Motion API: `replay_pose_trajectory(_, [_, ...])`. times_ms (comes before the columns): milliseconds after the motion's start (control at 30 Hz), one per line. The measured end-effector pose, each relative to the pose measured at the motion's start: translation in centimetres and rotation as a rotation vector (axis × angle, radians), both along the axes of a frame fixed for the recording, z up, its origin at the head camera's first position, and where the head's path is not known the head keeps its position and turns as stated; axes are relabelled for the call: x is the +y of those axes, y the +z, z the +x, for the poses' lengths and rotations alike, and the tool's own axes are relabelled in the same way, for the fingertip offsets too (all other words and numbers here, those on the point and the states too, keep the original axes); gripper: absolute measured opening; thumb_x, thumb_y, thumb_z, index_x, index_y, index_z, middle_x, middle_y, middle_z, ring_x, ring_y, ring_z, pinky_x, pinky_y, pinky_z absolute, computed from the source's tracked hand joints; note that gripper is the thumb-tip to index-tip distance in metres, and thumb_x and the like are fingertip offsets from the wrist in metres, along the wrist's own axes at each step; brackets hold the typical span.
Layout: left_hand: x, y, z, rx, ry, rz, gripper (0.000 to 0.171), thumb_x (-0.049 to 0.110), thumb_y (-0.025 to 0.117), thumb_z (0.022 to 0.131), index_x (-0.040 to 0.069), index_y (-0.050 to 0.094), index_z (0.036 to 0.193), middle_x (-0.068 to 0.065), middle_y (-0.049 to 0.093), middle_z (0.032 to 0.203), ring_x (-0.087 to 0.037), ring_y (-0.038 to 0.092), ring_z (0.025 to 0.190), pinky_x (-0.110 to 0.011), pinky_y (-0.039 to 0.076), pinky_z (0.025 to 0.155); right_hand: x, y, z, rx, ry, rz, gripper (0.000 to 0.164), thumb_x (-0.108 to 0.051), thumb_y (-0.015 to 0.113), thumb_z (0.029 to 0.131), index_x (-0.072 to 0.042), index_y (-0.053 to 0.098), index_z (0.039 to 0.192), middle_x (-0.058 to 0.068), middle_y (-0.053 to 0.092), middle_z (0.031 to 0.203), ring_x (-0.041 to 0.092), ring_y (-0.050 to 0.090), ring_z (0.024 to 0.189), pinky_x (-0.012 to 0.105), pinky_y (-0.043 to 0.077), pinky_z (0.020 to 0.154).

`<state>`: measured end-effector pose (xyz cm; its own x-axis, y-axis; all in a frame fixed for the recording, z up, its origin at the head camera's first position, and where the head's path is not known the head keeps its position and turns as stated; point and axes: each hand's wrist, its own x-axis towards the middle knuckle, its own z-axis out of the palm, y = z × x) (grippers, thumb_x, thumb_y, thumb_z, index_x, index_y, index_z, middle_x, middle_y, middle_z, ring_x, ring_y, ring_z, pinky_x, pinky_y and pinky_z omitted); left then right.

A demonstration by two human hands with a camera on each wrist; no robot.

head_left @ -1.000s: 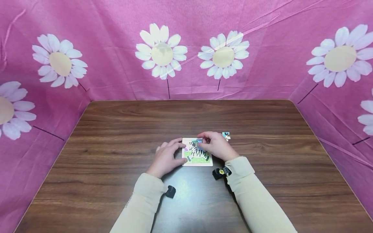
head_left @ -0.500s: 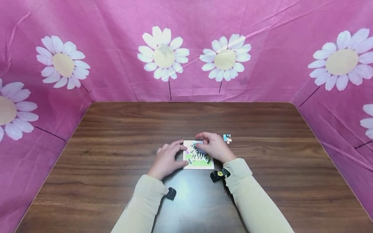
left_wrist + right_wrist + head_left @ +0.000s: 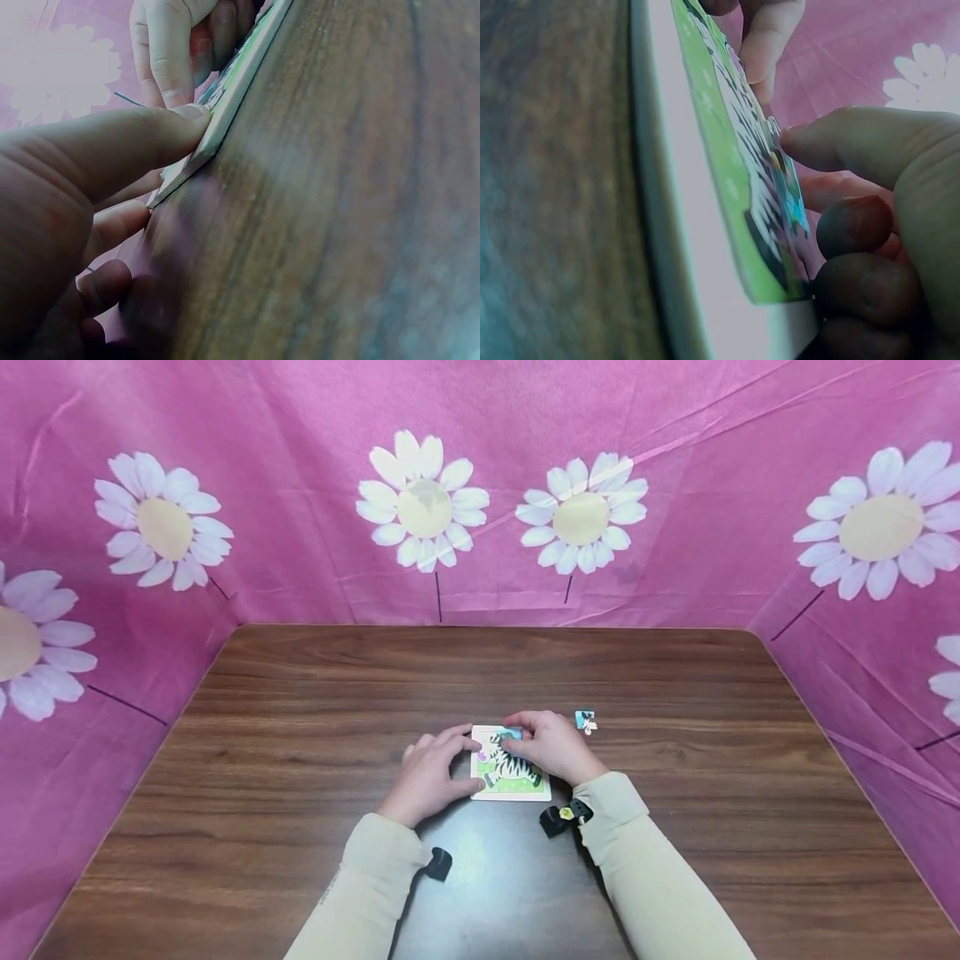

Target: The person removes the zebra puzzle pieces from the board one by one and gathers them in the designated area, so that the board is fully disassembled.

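A square zebra jigsaw puzzle board (image 3: 517, 796) with a pale frame lies flat on the table. My left hand (image 3: 427, 777) rests at its left side, thumb on the near corner and fingertips along the edge, as the left wrist view shows. Over the board's upper right part, my right hand (image 3: 558, 747) has its thumb on a bluish puzzle piece (image 3: 795, 210), with its other fingers curled beside the far edge. The right hand hides much of that corner, so how the piece sits is unclear. Another puzzle piece (image 3: 586, 721), blue, black and white, lies loose beyond the right hand.
The wood-grain table (image 3: 300, 693) extends around the board on all sides. Pink cloth (image 3: 300, 568) with white daisies stands behind it and along both sides. Black straps with small devices (image 3: 553, 821) sit at both wrists.
The right thumb and the bluish piece have shifted slightly at the board's upper right, and the piece appears flatter. My left hand stays in place. The view has tipped a little.
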<state>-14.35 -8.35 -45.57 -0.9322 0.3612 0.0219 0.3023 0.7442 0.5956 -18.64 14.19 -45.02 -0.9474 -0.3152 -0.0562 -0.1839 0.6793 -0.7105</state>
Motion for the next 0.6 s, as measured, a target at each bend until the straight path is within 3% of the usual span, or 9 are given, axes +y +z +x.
replay_pose_trajectory(233, [-0.13, -0.17, 0.19, -0.009, -0.001, -0.014, 0.049, 0.039, 0.082, 0.080, 0.023, 0.068, 0.124, 0.005, 0.049, 0.152, -0.022, 0.051, 0.111, -0.042, 0.036, 0.089, -0.09, -0.05, 0.19, 0.001, 0.008, -0.001, 0.038, -0.026, 0.075, 0.088, -0.005, 0.072, 0.120, -0.004, 0.057, 0.069, 0.012, 0.052, 0.066, 0.029, 0.042, 0.062])
replay_pose_trajectory(600, [-0.01, -0.28, -0.12, 0.000, 0.004, -0.019, 0.049, 0.039, 0.081, 0.080, 0.023, 0.068, 0.125, 0.006, 0.048, 0.152, -0.022, 0.051, 0.111, -0.042, 0.036, 0.090, 0.05, 0.15, -0.35, -0.033, 0.031, 0.047, 0.036, -0.024, 0.073, 0.090, -0.007, 0.070, 0.122, -0.002, 0.055, 0.073, 0.013, 0.050, 0.067, 0.029, 0.039, 0.062])
